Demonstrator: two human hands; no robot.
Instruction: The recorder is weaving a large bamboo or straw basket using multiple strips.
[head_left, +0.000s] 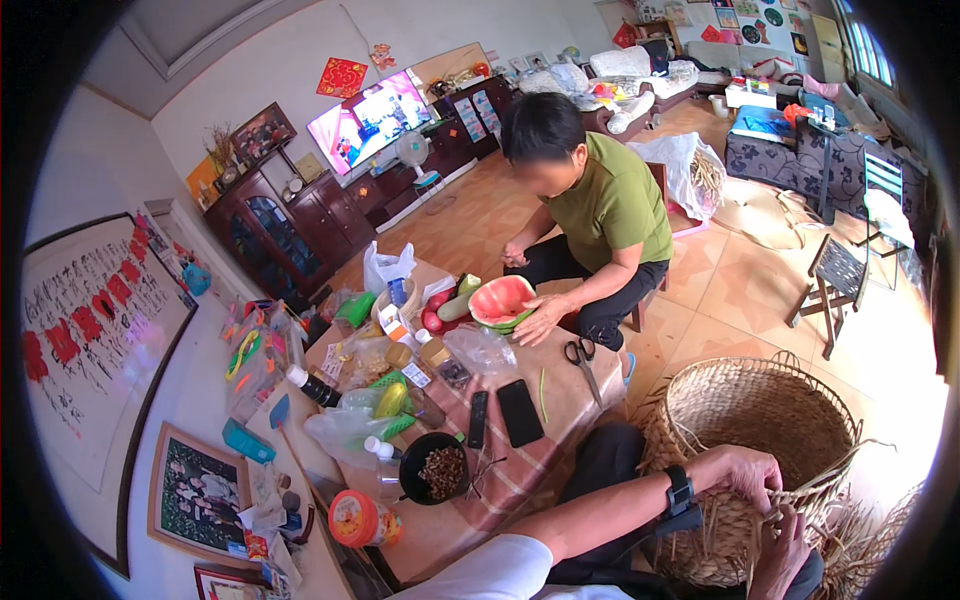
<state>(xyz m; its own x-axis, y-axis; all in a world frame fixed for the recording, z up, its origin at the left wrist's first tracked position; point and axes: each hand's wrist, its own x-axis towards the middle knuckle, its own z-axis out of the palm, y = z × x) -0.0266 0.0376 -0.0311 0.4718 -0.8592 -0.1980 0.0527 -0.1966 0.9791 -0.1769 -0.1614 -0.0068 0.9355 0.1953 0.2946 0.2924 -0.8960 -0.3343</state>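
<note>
A large round woven straw basket point(765, 410) with a looped rim stands at the lower right, close to my legs. My left hand point(752, 474), with a dark watch point(680, 490) on the wrist, is bent over the near rim with its fingers pinched at the weave. Just below it, against the outer wall, my right hand point(783, 550) has its fingers closed too. Both appear to grip straw strands at the rim, though the strands between the fingertips are too small to make out fully. Loose straw strands point(862, 535) hang beside my right hand.
Left of the basket stands a cluttered table point(565, 440) with scissors point(583, 368), a phone point(519, 413), a remote control point(478, 419) and a black bowl point(440, 468). Across it, a person in green point(625, 195) touches a hollowed watermelon half point(502, 302). A folding stool point(835, 285) stands beyond the basket.
</note>
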